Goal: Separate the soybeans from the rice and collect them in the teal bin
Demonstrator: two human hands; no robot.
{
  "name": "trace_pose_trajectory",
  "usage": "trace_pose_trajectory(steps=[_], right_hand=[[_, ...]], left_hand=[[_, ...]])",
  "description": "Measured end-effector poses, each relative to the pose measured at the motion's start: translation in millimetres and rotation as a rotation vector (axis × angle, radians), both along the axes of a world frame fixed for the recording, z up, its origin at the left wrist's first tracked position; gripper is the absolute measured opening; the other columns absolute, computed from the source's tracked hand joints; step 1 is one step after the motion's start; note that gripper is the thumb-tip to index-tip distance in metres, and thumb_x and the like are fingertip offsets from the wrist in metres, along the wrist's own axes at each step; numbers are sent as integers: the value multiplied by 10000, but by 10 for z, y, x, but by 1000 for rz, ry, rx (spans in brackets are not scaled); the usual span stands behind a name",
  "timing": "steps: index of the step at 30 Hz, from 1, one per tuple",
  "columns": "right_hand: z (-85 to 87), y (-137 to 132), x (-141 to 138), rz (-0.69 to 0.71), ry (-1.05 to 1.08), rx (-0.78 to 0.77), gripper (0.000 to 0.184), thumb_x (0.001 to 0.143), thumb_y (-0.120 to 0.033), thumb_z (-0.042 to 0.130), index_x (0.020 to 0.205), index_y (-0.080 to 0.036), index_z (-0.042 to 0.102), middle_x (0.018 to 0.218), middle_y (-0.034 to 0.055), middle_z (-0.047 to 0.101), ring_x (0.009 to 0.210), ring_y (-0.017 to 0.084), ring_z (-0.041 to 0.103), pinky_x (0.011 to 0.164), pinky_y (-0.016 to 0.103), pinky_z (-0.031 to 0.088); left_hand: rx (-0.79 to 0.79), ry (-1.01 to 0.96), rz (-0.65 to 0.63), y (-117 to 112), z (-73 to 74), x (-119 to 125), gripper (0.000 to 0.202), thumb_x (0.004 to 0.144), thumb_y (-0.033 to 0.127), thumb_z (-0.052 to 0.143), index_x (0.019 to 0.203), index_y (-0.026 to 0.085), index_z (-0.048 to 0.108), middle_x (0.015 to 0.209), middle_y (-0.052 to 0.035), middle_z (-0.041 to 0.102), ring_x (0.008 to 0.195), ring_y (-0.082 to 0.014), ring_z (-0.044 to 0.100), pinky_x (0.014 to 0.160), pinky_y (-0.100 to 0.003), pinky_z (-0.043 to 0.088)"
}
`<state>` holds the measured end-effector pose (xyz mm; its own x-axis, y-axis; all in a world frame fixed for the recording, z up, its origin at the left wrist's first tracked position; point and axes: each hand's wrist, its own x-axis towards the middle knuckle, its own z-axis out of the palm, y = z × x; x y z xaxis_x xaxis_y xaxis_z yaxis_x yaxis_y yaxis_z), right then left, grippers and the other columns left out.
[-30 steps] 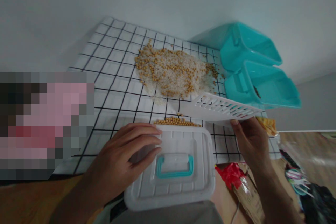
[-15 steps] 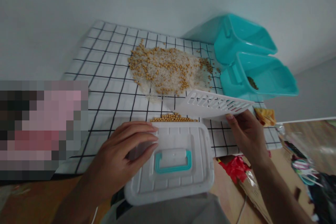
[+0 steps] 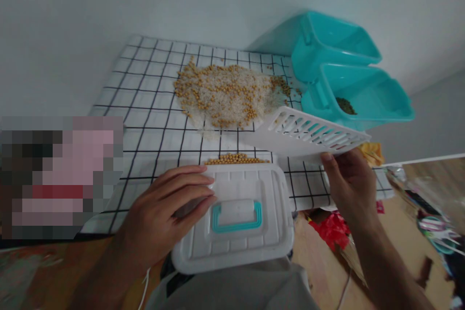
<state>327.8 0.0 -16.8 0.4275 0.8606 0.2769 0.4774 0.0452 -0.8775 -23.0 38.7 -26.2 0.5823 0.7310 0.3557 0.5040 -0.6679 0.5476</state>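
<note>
My left hand (image 3: 163,208) lies on the left part of a white lidded plastic box (image 3: 240,247) with a turquoise handle, fingers stretched out and slightly apart. The box's front overhangs the table edge, near my lap. Between thumb and fingers, my right hand (image 3: 350,179) pinches the lower right edge of a white slotted plastic panel (image 3: 286,140), which stands tilted above the cloth. A row of soybeans (image 3: 236,158) lies along the far edge of the box. Farther back spreads a pile of rice mixed with soybeans (image 3: 225,97), with small green-brown beans (image 3: 279,85) at its right end.
Two turquoise bins (image 3: 366,116) stand at the back right by the wall; the nearer holds a small green heap (image 3: 346,105). A checked cloth (image 3: 145,121) covers the table. Yellow crumpled material (image 3: 372,154) lies right of my hand. A pixelated patch covers the left side.
My right hand has moved a little to the right with the panel, which is now tilted more steeply. The left hand stays on the box. The view has shifted slightly.
</note>
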Motion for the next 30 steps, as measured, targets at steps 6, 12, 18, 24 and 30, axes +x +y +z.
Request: trace_pose_trajectory(steps=[6, 12, 18, 24, 30], right_hand=[[71, -315, -170, -153, 258, -48, 396, 912, -419, 715, 1260, -233, 684, 1264, 96, 724, 1189, 245, 675, 1068, 426, 501], [75, -774, -377, -277, 750, -171, 500, 894, -417, 723, 1376, -328, 625, 1419, 42, 656, 1307, 190, 613, 1117, 313, 468], [51, -1226, -482, -436, 910, -242, 628, 853, -454, 748, 1446, -366, 561, 1445, 55, 641, 1271, 243, 648, 1048, 386, 538], [-41, -1209, -802, -328, 1002, -261, 712, 850, -451, 760, 1503, -350, 493, 1454, 77, 632, 1272, 258, 644, 1003, 394, 557], [-104, -1198, -915, -244, 976, -252, 683, 899, -459, 712, 1521, -308, 474, 1458, 114, 623, 1261, 275, 648, 1010, 427, 554]], left_hand=[[61, 104, -20, -43, 52, -16, 286, 885, 129, 742, 1142, 228, 667, 1183, -29, 735, 1291, -222, 610, 1140, -442, 497], [68, 220, -25, -137, 156, -4, 285, 884, 298, 761, 1140, 236, 653, 1332, -49, 690, 1388, -257, 525, 1179, -476, 448], [-31, 417, 20, -360, 306, -17, 563, 850, 583, 725, 1307, 283, 590, 1544, -28, 556, 1501, -312, 387, 1179, -542, 442], [-99, 508, -7, -499, 267, -31, 962, 697, 746, 763, 1480, 276, 461, 1690, -53, 338, 1569, -373, 241, 1201, -615, 409], [-64, 531, -20, -532, 187, -46, 1006, 701, 566, 851, 1538, 246, 393, 1720, -76, 258, 1581, -357, 212, 1241, -566, 378]])
